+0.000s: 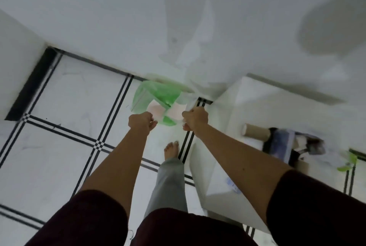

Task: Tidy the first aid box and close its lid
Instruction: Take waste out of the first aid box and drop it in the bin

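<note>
Green translucent bag (156, 95) with pale contents hangs over tiled floor (65, 91), near wall base, blurred; long axis unclear. Left hand (141, 122) fisted beside bag; right hand (195, 119) closed on bag's white edge.

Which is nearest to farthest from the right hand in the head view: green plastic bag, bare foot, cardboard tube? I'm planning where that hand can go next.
From the right hand:
1. Green plastic bag, just left of it and up against the fist.
2. Bare foot, below on the tiled floor.
3. Cardboard tube, off to the right on the white surface.
</note>
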The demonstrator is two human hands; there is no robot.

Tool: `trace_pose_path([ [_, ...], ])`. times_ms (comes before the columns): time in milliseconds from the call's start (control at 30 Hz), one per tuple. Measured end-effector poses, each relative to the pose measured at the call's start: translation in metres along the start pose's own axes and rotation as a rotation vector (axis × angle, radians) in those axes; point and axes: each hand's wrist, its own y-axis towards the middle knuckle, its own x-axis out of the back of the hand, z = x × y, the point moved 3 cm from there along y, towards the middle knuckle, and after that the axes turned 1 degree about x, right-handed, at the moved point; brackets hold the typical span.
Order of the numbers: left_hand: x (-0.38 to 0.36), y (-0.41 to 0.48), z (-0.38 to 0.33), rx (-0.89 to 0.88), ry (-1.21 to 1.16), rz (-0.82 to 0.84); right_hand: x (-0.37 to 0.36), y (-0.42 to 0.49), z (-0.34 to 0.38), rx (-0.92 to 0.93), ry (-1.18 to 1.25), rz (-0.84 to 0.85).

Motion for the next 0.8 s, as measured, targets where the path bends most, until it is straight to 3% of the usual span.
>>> trace_pose_path([
  [167,-0.013,0.090,-0.016,0.056,0.098,-0.001,-0.069,0.074,-0.016,-0.215,0.028,0.008],
  [367,-0.038,0.182,-0.024,0.007,0.253,0.005,-0.133,0.150,-0.025,-0.245,-0.052,0.076],
  [567,-0.030,0.201,0.001,-0.209,0.688,-0.053,-0.147,0.156,-0.049,-0.095,-0.402,0.102],
  [800,-0.056,0.117,0.008,-0.548,0.703,0.030,-0.113,0.114,-0.043,0.127,-0.441,-0.033],
])
